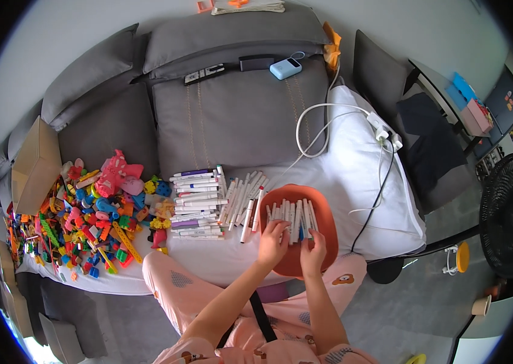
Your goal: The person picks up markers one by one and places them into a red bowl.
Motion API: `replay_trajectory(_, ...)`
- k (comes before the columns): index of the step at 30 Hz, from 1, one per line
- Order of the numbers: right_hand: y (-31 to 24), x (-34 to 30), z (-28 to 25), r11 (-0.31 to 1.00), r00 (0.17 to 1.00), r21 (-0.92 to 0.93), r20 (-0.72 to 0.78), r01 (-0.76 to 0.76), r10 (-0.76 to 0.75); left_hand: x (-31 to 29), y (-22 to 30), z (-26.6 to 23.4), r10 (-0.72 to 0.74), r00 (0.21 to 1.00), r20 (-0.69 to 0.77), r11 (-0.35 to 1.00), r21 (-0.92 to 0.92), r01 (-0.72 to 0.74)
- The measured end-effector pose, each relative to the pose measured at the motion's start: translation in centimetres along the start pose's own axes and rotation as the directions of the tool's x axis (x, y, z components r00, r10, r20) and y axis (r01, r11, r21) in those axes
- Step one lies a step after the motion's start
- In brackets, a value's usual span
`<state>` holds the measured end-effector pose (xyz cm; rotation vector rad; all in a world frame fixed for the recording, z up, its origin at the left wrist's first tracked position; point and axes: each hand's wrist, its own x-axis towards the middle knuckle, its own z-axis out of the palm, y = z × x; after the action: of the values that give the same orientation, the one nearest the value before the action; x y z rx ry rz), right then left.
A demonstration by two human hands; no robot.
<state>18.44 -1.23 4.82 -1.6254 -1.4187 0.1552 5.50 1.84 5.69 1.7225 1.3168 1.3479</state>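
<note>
An orange plastic basin [323,200] sits at the sofa's front edge by my knees, with a row of white markers [296,212] in it. My left hand [273,244] reaches into the basin's left side, its fingers curled round the near ends of markers. On the right side of the same row, my right hand [313,250] has its fingers closed at the marker ends, by a blue-tipped one. Left of the basin lie a stacked row of markers [196,206] and a looser, slanting bunch [241,197]. A few red-tipped markers [258,209] lean against the basin's rim.
Colourful toys and building blocks [98,212] spread over the sofa's left part beside an upright box [38,164]. A remote control [204,73] and a light-blue power bank [285,68] rest on the back cushion. White cables run to a power strip [384,130]. A black fan [504,212] stands right.
</note>
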Motion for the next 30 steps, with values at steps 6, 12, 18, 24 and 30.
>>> replay_trajectory(6, -7.0, -2.4, 4.8, 0.965, 0.914, 0.010, 0.319, 0.261, -0.250, -1.2, -5.9, -7.6, -0.030, 0.987, -0.161, 0.971, 0.230, 0.067)
replay_trajectory(12, -4.5, -1.0, 5.4, 0.993, 0.897, -0.100, 0.442, 0.059, -0.009, -2.1, -7.9, -10.9, -0.153, 0.977, -0.152, 0.952, 0.242, 0.187)
replay_trajectory(18, -2.3, 3.0, 4.6, 0.916, 0.942, -0.237, 0.167, 0.324, -0.290, 1.6, -10.0, -8.1, 0.056, 0.998, 0.002, 0.936, 0.349, -0.053)
replay_trajectory(24, -3.5, -0.5, 10.0, 0.995, 0.905, 0.061, 0.416, 0.074, -0.093, 9.8, -12.5, -4.4, -0.113, 0.972, 0.206, 0.624, 0.776, -0.092)
replay_trajectory(30, 0.4, -0.6, 14.4, 0.982, 0.846, -0.124, 0.500, -0.142, 0.186, 14.2, -12.3, -3.1, -0.392, 0.862, 0.322, 0.583, 0.811, -0.038)
